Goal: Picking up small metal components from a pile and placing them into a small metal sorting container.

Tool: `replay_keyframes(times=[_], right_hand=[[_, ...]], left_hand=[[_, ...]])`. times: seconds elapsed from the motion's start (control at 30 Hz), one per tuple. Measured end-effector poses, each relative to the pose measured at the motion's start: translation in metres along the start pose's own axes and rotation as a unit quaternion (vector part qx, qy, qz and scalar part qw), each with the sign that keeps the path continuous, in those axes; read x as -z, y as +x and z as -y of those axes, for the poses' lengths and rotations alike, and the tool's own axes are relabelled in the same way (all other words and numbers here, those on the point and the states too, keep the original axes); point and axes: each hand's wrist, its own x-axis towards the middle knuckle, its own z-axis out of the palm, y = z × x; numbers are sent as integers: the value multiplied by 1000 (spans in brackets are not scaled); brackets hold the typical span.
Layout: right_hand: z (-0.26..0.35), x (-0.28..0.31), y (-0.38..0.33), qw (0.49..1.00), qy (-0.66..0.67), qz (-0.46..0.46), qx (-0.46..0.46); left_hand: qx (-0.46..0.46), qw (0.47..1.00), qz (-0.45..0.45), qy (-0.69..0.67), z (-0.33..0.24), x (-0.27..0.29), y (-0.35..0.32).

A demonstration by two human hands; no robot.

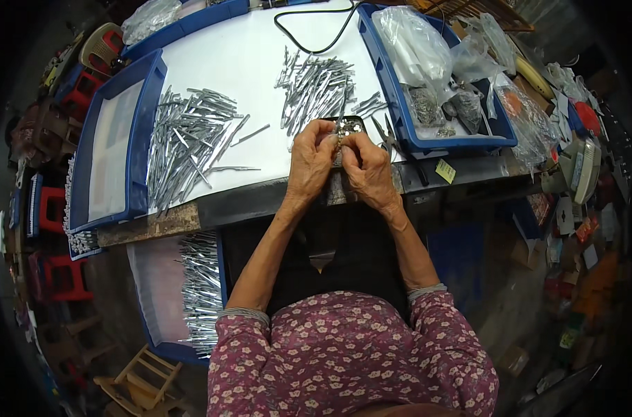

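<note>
Over the front edge of the white table, my left hand (310, 158) and my right hand (369, 170) meet with fingertips pinched together. From between them a slim silver metal strip (342, 108) points up and away; my left fingers close on its near end. Whatever my right fingertips grip there is too small to make out. Just behind my hands lies a small dark tray (362, 124) of tiny shiny parts, partly hidden by them. Pliers (385, 133) with dark handles rest right of the tray. Beyond it spreads a pile of similar silver strips (316, 87).
A larger heap of silver strips (194, 135) lies on the left, beside a blue tray (141, 132). At right stands a blue bin (438, 144) with plastic bags. A black cable (278, 26) curves across the back. Another tray of strips (146, 299) sits below the table, near a wooden stool (146, 379).
</note>
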Motion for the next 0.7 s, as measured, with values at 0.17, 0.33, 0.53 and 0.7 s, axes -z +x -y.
replay_keyframes(times=[0.17, 0.33, 0.53, 0.7], right_hand=[[0, 1, -1, 992, 94, 3, -79], [1, -1, 0, 987, 131, -7, -93], [3, -3, 0, 989, 126, -19, -78], [-1, -4, -1, 990, 119, -19, -68]], left_hand=[[77, 984, 8, -160, -10, -1, -7], [72, 990, 11, -125, -11, 0, -14], [83, 990, 3, -117, -15, 1, -18], [66, 993, 4, -102, -15, 2, -20]])
